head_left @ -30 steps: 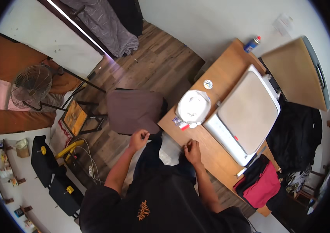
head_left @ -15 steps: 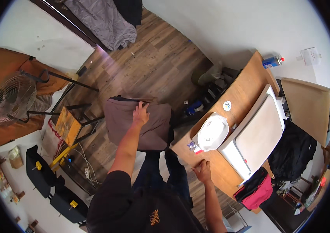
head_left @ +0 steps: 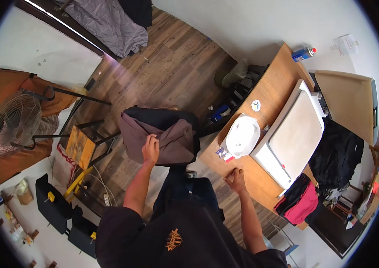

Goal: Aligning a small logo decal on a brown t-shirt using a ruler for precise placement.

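Observation:
A mauve-brown cloth [head_left: 171, 152] lies over a dark, boxy support in front of my legs. Its far edge is drawn back in folds, showing black material [head_left: 165, 117] beneath. My left hand [head_left: 151, 151] is closed on the cloth near its middle, fingertips pinching the fabric. On the near left corner of the wooden table [head_left: 260, 190] rests my right hand [head_left: 236, 181], fingers slightly bent and apart, holding nothing. A white bag-like item [head_left: 242, 136] lies just beyond it on the tabletop.
A white press-like machine [head_left: 294, 138] with a beige pad occupies the table. Black and pink cloths [head_left: 301, 205] hang at its near end. A spray can [head_left: 304, 54] stands at the far end. Left are a wire fan [head_left: 16, 120], a wooden stool [head_left: 80, 147] and loose cables [head_left: 105, 190].
My left hand has drawn the cloth's far edge toward me, exposing black material. My right hand stays at the table corner. The whole view has shifted slightly.

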`<state>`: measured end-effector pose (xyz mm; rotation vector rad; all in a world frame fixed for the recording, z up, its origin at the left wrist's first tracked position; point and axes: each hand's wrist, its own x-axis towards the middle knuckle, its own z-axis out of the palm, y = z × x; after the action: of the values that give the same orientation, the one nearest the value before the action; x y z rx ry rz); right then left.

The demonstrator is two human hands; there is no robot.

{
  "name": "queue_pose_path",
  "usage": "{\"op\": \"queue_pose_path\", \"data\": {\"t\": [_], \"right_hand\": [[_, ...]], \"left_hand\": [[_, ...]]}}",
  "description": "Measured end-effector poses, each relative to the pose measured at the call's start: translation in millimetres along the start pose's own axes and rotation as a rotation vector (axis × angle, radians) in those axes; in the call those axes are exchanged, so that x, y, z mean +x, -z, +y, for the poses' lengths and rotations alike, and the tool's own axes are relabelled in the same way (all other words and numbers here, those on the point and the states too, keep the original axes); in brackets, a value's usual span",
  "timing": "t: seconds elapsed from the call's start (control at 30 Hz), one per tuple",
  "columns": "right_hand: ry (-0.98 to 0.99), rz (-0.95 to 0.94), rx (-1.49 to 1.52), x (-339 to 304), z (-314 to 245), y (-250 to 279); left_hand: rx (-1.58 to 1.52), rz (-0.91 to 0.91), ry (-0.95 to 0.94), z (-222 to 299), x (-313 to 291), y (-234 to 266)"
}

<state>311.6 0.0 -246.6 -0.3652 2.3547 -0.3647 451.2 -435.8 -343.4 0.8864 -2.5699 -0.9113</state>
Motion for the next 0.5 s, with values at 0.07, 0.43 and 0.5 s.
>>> {"op": "queue_pose_path", "data": {"t": [0.07,0.43,0.5], "right_hand": [[0.077,0.029,0.057,-3.8,1.7,-2.7],[0.050,0.085,0.081,-8.8,-0.6,2.0],[0.018,0.074,0.044,-6.5,1.6,1.8]], "left_hand": [[-0.037,0.048,0.021,2.7,-20.6,12.5],[-0.325,0.083,-0.028,15.6,-25.9,18.5],[-0.204,0.154,-0.035,22.4,-27.9,29.0]]}}
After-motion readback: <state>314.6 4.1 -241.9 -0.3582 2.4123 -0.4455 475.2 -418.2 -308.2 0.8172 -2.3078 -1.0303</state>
